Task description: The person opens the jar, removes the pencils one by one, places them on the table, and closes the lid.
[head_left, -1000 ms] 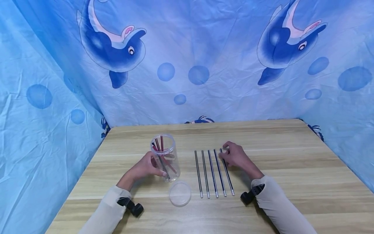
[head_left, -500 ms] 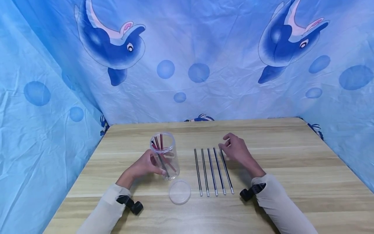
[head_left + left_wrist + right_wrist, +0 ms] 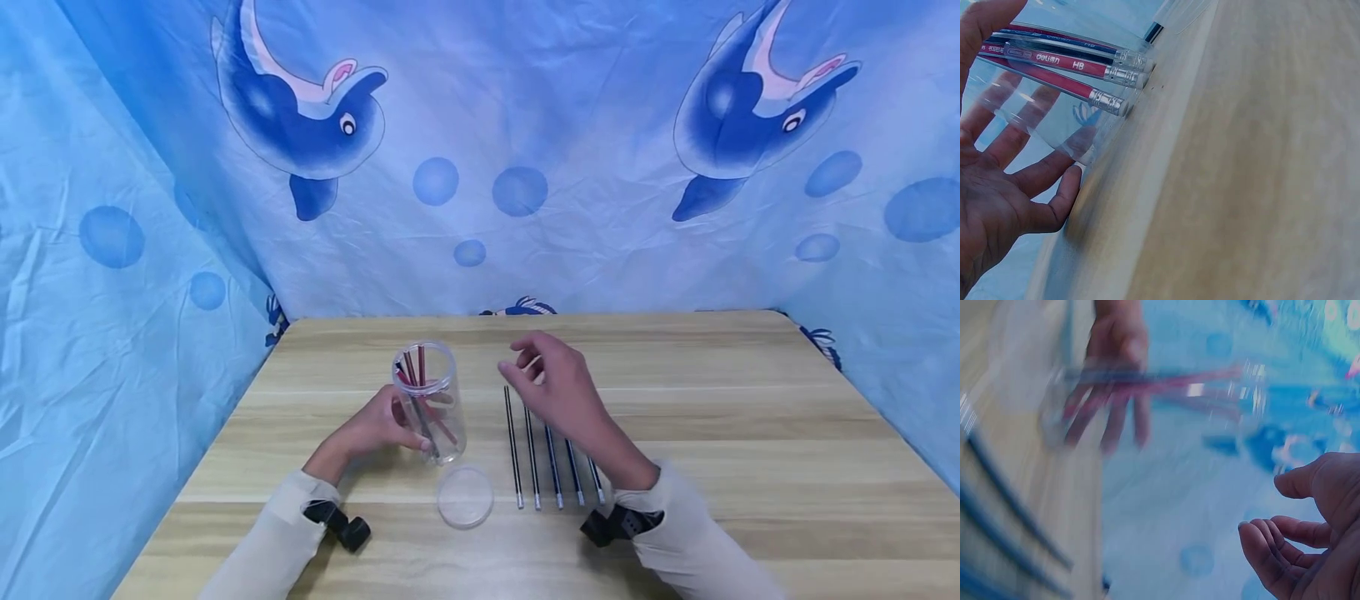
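Note:
My left hand [image 3: 375,427] grips the side of a clear plastic jar [image 3: 453,412] standing without a lid at the left of centre. Red and dark pencils lean inside it; in the left wrist view a red pencil [image 3: 1063,61] marked HB has its eraser end down near the jar's base. Over the far ends of a row of dark pencils [image 3: 513,454] hovers my right hand [image 3: 557,385], fingers loosely bent with nothing between them. The right wrist view shows a gap between the thumb and fingers [image 3: 1259,547]. The hand and forearm hide parts of the row's right-hand pencils.
The round clear lid [image 3: 465,498] lies flat on the wooden table [image 3: 750,433], in front of the jar and left of the row. A blue curtain [image 3: 480,283] printed with dolphins hangs behind the table and at its sides.
My right hand has lifted away from the rightmost dark pencil and moved left toward the jar, carrying nothing. That pencil stays in the row. My left hand keeps its hold on the jar.

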Motion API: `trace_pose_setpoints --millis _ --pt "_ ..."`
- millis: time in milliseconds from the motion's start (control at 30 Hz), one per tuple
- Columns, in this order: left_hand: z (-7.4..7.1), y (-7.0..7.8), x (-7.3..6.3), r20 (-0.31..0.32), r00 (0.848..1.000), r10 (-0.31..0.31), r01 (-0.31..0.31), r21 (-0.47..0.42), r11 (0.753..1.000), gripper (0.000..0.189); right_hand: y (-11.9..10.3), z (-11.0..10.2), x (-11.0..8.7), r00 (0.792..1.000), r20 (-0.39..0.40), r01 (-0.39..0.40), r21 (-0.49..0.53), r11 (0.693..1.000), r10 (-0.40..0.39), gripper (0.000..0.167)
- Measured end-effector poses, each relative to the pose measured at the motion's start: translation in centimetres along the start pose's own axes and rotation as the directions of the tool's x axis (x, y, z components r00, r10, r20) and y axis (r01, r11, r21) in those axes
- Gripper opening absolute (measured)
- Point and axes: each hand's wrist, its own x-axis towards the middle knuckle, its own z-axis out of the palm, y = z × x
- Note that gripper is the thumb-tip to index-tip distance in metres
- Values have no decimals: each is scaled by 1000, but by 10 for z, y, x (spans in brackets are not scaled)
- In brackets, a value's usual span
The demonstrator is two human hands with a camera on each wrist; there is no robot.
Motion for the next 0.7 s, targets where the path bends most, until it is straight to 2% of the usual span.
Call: trace_pose_setpoints --millis 167,300,500,600,700 --pt "-1 0 0 14 1000 24 -24 -23 999 67 -33 20 0 995 -25 97 6 995 -97 26" --pt "-1 1 -1 11 1000 24 -24 -19 1000 65 -51 39 2 983 -80 163 -60 985 -168 27" --pt "0 2 1 1 1000 19 -19 12 1000 63 -61 67 5 957 -143 239 -115 964 -254 29" --pt "0 2 0 -1 1000 20 -20 50 999 64 -62 79 7 954 -145 246 -122 961 -263 27" --pt "-1 1 -1 -9 1000 22 -21 79 997 73 -64 88 8 956 -153 230 -148 962 -252 25"
